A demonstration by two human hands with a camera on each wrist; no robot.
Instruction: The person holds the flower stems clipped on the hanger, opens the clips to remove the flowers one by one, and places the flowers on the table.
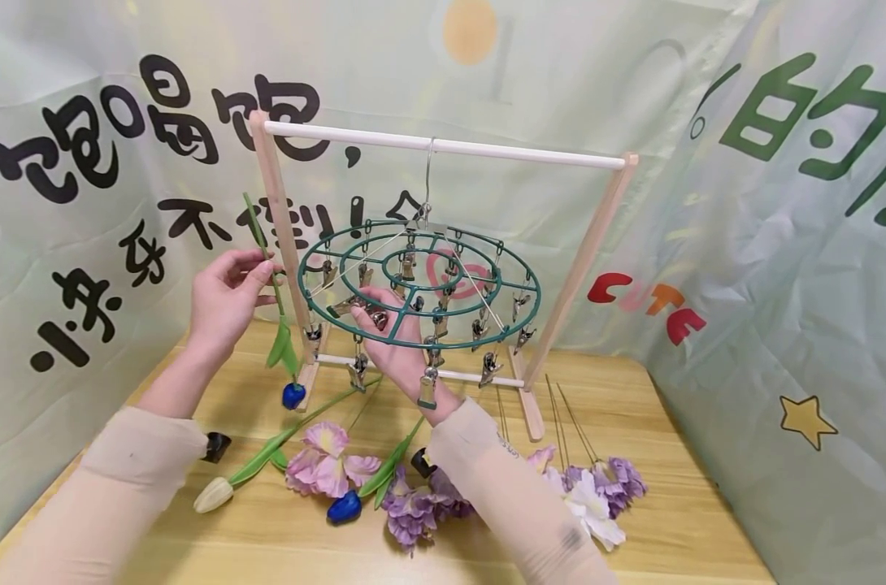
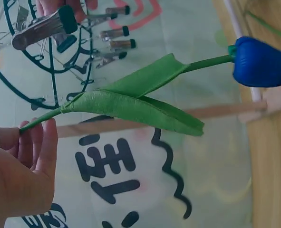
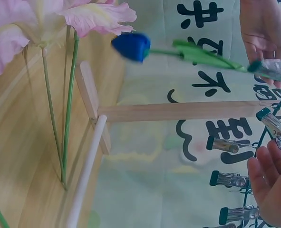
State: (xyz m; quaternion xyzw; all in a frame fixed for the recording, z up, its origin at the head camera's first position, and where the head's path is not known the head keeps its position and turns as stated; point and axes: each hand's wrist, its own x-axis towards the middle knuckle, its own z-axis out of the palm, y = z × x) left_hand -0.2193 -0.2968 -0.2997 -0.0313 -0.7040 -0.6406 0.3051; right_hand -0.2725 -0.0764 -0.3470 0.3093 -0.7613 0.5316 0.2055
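My left hand (image 1: 227,296) pinches the green stem of a blue artificial tulip (image 1: 293,396), left of the rack's left post. The tulip hangs head down; its leaves and blue bloom show large in the left wrist view. My right hand (image 1: 399,345) reaches up under a round green clip hanger (image 1: 538,296) and grips a metal clip (image 3: 272,124) with dark green tips near the hanger's left side. That clip points left, toward the tulip. Other clips (image 1: 490,368) dangle around the rings. Part of the right hand's fingers is hidden behind the rings.
The hanger hooks over the white bar (image 1: 531,152) of a wooden rack (image 1: 582,260) on the table (image 1: 677,487). In front lie a white tulip (image 1: 214,495), a pink flower (image 1: 329,471), another blue tulip (image 1: 344,507), purple flowers (image 1: 411,512) and a white flower (image 1: 595,512). Printed cloth (image 1: 779,268) surrounds the table.
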